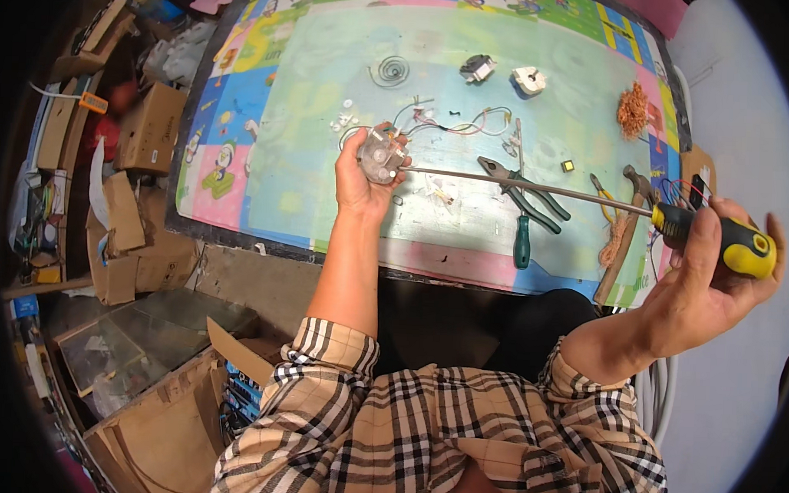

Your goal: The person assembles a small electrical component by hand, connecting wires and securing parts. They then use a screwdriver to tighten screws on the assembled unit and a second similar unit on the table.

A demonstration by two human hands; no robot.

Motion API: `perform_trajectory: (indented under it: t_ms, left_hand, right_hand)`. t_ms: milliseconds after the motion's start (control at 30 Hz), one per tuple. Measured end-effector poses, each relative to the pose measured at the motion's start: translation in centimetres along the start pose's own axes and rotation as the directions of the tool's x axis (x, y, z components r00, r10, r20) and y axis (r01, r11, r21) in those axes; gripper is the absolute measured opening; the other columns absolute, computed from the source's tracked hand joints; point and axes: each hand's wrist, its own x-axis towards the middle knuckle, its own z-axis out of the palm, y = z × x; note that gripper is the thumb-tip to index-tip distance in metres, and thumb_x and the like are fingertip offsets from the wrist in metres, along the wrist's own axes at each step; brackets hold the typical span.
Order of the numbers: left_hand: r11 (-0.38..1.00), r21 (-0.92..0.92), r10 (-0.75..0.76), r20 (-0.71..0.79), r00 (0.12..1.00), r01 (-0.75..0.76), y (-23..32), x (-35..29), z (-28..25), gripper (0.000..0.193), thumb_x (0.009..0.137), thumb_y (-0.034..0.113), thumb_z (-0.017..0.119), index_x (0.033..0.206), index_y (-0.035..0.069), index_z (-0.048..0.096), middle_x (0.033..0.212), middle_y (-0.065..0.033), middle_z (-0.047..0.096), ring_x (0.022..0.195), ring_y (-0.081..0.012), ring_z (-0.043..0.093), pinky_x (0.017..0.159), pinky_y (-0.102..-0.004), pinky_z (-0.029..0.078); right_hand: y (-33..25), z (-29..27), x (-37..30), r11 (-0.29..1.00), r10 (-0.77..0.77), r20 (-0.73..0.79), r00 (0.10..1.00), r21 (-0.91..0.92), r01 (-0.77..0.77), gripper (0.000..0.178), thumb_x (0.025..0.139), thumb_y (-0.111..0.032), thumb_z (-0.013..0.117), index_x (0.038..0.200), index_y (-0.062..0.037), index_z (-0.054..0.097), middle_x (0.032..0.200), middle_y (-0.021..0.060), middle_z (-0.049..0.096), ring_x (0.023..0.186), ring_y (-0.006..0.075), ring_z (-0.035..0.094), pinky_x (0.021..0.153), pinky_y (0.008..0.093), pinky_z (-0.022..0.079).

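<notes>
My left hand (363, 178) is closed around a small clear plastic housing (381, 156), held up over the table, with wires close behind it. My right hand (702, 279) grips the black-and-yellow handle of a long screwdriver (536, 184) at the right. The shaft runs nearly level across the table, and its tip meets the right side of the housing; whether it sits in a screw is too small to tell. Below the shaft lie green-handled pliers (535, 204) and a short screwdriver with a green handle (522, 242).
The table (323, 61) has a colourful printed cover. On it are a spiral spring (392, 71), a black-and-grey part (478, 69), a white round part (529, 80), a copper wire bundle (632, 110), loose wires (477, 126) and a hammer (622, 237). Cardboard boxes (151, 129) stand left.
</notes>
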Motion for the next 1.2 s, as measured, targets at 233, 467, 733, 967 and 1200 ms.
perform_trajectory:
  t_ms: [233, 467, 733, 967, 1200]
  left_hand:
    - [0.985, 0.043, 0.172, -0.158, 0.972, -0.167, 1.1, -0.1, -0.8, 0.041, 0.086, 0.038, 0.053, 0.110, 0.005, 0.056, 0.083, -0.0105, 0.063, 0.065, -0.0238, 0.061, 0.054, -0.0329, 0.045]
    - [0.991, -0.020, 0.132, -0.138, 0.982, -0.136, 1.4, -0.3, -1.1, 0.037, 0.087, 0.036, 0.053, 0.105, 0.004, 0.058, 0.083, -0.0129, 0.063, 0.069, -0.0248, 0.061, 0.060, -0.0373, 0.050]
    - [0.972, 0.120, 0.218, -0.151, 0.964, -0.201, 2.0, 0.0, -1.8, 0.040, 0.088, 0.036, 0.052, 0.108, 0.001, 0.057, 0.085, -0.0131, 0.063, 0.069, -0.0258, 0.063, 0.061, -0.0359, 0.047]
    - [0.950, 0.153, 0.294, -0.131, 0.947, -0.273, 2.5, -0.1, -2.2, 0.043, 0.089, 0.036, 0.050, 0.113, 0.001, 0.053, 0.085, -0.0123, 0.063, 0.064, -0.0258, 0.062, 0.059, -0.0352, 0.046]
    - [0.931, 0.169, 0.350, -0.161, 0.923, -0.324, 2.7, 0.0, -2.8, 0.043, 0.089, 0.035, 0.050, 0.113, 0.000, 0.052, 0.087, -0.0139, 0.063, 0.064, -0.0265, 0.061, 0.059, -0.0366, 0.048]
  right_hand:
    - [1.2, -1.9, 0.8, 0.979, 0.202, 0.195, 0.960, -0.019, -0.202, 0.023, 0.097, -0.026, 0.051, 0.097, -0.0036, 0.055, 0.075, 0.0087, 0.063, 0.051, 0.0051, 0.048, 0.044, 0.0151, 0.032]
    - [2.0, -3.3, 1.2, 0.952, 0.062, 0.337, 0.939, 0.263, -0.157, 0.018, 0.094, -0.020, 0.049, 0.101, -0.0032, 0.052, 0.088, 0.0171, 0.061, 0.070, 0.0121, 0.053, 0.056, 0.0198, 0.040]
    - [3.9, -2.7, 1.6, 0.948, 0.239, 0.433, 0.869, 0.092, -0.306, 0.036, 0.093, -0.026, 0.044, 0.114, 0.0020, 0.052, 0.096, 0.0139, 0.059, 0.084, 0.0159, 0.056, 0.066, 0.0266, 0.044]
    - [5.6, -2.2, 1.8, 0.961, 0.254, 0.414, 0.874, -0.006, -0.277, 0.029, 0.094, -0.018, 0.051, 0.116, 0.0006, 0.053, 0.095, 0.0084, 0.059, 0.090, 0.0123, 0.055, 0.074, 0.0244, 0.044]
    - [7.5, -2.4, 2.4, 0.861, 0.501, 0.494, 0.711, -0.202, -0.467, 0.040, 0.097, -0.032, 0.042, 0.116, -0.0011, 0.058, 0.091, 0.0094, 0.060, 0.073, 0.0101, 0.054, 0.064, 0.0226, 0.041]
